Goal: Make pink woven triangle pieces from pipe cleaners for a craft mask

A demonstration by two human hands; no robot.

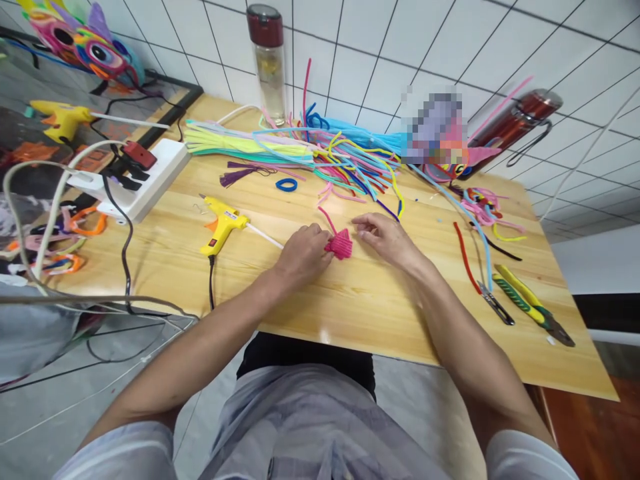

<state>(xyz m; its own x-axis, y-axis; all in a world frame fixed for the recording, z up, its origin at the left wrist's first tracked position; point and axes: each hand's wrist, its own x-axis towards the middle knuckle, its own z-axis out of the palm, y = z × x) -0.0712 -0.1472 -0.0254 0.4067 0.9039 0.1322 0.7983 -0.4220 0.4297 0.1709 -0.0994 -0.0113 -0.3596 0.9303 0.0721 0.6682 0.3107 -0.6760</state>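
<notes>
My left hand (309, 253) is closed on a bright pink woven piece (343, 245) that looks made of pipe cleaners, held just above the wooden table. A single pink pipe cleaner end (327, 219) sticks up from it, away from me. To its right, my right hand (384, 239) is apart from the piece, its fingers bent loosely with nothing visible in them. Left of my left hand lies a yellow hot glue gun (223, 228), a white glue stick (264, 235) coming out of its back end.
Bundles of coloured pipe cleaners (260, 148) lie along the back, beside a glass bottle (269, 73) and a red flask (520, 123). Green-yellow pliers (531, 303) and small snips (495, 305) lie at right. A white power strip (150, 183) with trailing cords is at left.
</notes>
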